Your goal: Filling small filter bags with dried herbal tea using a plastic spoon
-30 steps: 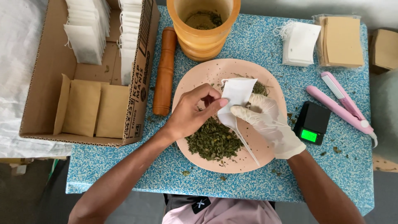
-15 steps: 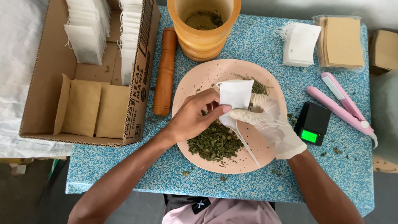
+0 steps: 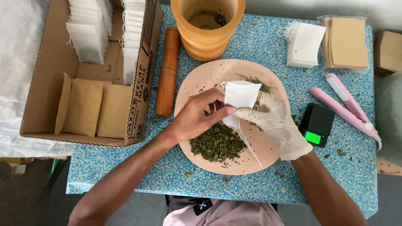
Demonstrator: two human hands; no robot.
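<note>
The white bag (image 3: 239,95) has risen slightly above the plate (image 3: 201,79). Left hand (image 3: 197,117) pinches its near edge; the gloved right hand (image 3: 274,123) pinches bag and a white spoon (image 3: 249,144) over the dried leaves (image 3: 215,144).

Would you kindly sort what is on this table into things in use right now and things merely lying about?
In use: left hand, gloved right hand, white filter bag, white spoon, dried green leaves, pink plate.

Lying about: wooden pestle, mortar, small scale, pink sealer, cardboard box.
</note>
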